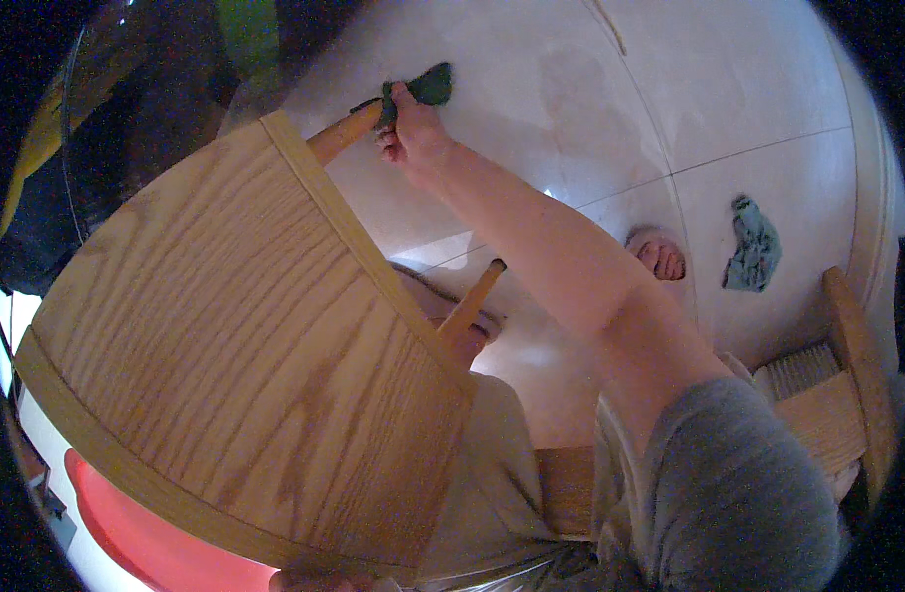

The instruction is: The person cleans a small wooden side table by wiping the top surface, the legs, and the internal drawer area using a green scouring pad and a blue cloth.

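My right hand (415, 126) reaches out at the end of a bare forearm and grips a dark green cloth (431, 85). The cloth is bunched against the lower end of a tapered wooden leg (345, 133). That leg comes out from under a wood-grained tabletop (260, 333), which fills much of the left side. Closer to my body, a second wooden leg (473, 305) with a dark tip shows past the same edge. My left hand is out of view.
On the tiled floor (778, 81) to the right lies a crumpled grey-green cloth (752, 248). My bare toes (663, 259) show beside my forearm. A wooden chair (822, 411) stands at lower right. Beyond the tabletop's lower left edge is a red rounded object (149, 525).
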The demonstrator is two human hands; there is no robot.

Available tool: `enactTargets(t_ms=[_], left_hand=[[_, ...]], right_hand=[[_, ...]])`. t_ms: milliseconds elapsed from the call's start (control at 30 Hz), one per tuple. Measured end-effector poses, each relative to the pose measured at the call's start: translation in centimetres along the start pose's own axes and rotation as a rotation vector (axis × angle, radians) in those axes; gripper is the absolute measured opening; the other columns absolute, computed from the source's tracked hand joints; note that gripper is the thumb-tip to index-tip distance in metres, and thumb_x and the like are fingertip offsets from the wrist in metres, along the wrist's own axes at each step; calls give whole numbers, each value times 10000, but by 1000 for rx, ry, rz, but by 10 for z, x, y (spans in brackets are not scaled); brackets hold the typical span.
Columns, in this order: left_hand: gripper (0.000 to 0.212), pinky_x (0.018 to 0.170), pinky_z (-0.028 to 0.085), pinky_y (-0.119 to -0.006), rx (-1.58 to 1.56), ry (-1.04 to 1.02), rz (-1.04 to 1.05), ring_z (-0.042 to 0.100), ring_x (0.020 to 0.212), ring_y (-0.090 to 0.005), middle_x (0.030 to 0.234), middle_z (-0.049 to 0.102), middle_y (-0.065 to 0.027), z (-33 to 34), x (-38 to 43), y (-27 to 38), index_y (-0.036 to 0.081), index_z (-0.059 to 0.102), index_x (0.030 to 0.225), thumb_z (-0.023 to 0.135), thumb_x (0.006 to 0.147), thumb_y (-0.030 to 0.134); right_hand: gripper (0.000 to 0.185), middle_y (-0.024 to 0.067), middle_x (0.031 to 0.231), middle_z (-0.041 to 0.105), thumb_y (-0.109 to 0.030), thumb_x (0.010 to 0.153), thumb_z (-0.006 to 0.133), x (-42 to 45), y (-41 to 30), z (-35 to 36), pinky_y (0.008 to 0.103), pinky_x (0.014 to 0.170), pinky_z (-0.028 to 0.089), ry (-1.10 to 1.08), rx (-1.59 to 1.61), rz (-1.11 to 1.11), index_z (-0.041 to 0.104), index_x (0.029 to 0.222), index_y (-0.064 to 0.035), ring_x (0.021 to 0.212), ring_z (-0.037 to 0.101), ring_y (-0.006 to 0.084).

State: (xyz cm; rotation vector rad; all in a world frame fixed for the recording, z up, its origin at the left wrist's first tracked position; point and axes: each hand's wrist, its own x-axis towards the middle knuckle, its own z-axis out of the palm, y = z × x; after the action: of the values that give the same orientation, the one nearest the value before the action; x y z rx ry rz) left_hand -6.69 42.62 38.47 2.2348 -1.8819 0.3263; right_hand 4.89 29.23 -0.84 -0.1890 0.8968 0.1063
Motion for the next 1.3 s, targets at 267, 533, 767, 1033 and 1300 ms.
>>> enactTargets(t_ms=[267,533,767,1033,1300], left_hand=[[308,576,435,-358,-18,-41,-179,526,566,-231,632,553,-92,5,13,11,28,593,753,477,893,277],[310,569,429,-361,-36,-37,-195,534,574,-235,633,558,-92,3,17,14,22,592,749,479,891,274],[313,563,424,-364,-25,-29,-283,541,581,-239,634,563,-92,0,17,17,17,592,745,480,890,271],[335,561,432,-360,-34,-38,-115,546,591,-230,637,564,-88,-4,20,6,13,591,767,474,904,295],[360,565,454,-343,-59,-108,74,545,602,-204,668,562,-81,-1,27,-3,12,577,872,451,936,343]], right_hand=[[361,-7,701,578,-473,918,560,-99,-14,55,247,484,412,-319,207,280,608,845,-123,542,497,109],[371,-25,644,565,-468,927,535,-24,-7,17,257,523,424,-195,105,71,602,888,-105,553,512,107],[470,19,772,600,-567,877,532,-94,-7,64,350,586,447,-228,60,223,609,916,-105,651,514,148],[440,35,721,603,-530,897,540,-6,-9,13,335,578,491,-82,35,21,593,864,-94,606,552,142],[422,50,799,551,-528,894,501,-103,-21,69,398,530,452,-370,92,239,561,911,-110,670,537,188]])
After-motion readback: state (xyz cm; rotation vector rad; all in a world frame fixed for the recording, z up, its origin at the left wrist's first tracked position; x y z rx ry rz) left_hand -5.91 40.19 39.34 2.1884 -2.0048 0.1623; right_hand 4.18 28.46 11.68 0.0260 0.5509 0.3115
